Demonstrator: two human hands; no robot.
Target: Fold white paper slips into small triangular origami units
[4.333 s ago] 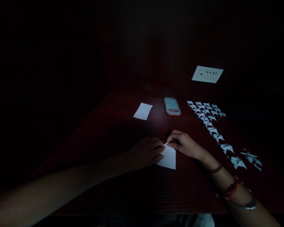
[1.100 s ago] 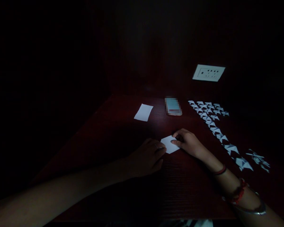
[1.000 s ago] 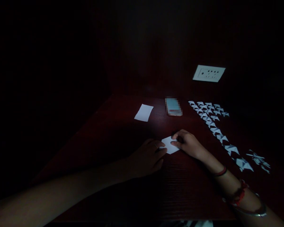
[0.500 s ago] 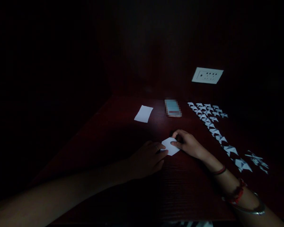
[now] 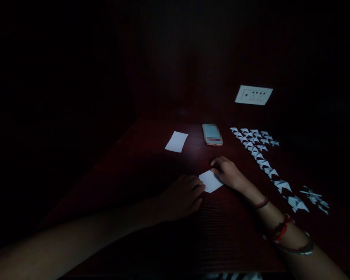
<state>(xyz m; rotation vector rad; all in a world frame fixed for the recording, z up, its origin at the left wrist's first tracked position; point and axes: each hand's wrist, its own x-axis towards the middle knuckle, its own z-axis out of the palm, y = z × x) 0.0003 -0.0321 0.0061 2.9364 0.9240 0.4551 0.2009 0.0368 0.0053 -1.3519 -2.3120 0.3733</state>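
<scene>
A white piece of folded paper (image 5: pixel 211 182) with a many-sided outline lies flat on the dark red-brown table. My left hand (image 5: pixel 186 196), a ring on one finger, rests its outstretched fingertips on the paper's left edge. My right hand (image 5: pixel 226 173) is at the paper's upper right edge, thumb and fingers curled together against it. What lies between those fingertips is too dark to make out. To the right, several small folded white paper pieces (image 5: pixel 263 162) stand in rows running away from me.
A plain white paper sheet (image 5: pixel 176 141) lies farther back, left of a phone (image 5: pixel 212 134) with a blurred screen. Beside the nearest folded pieces is a small heap of paper scraps (image 5: pixel 315 199). A socket plate (image 5: pixel 254 95) is on the dark back wall. The left side is in deep shadow.
My right hand has shifted slightly up and its thumb has drawn back from the paper's middle to its upper edge. My left hand stays on the left edge. The view has shifted slightly.
</scene>
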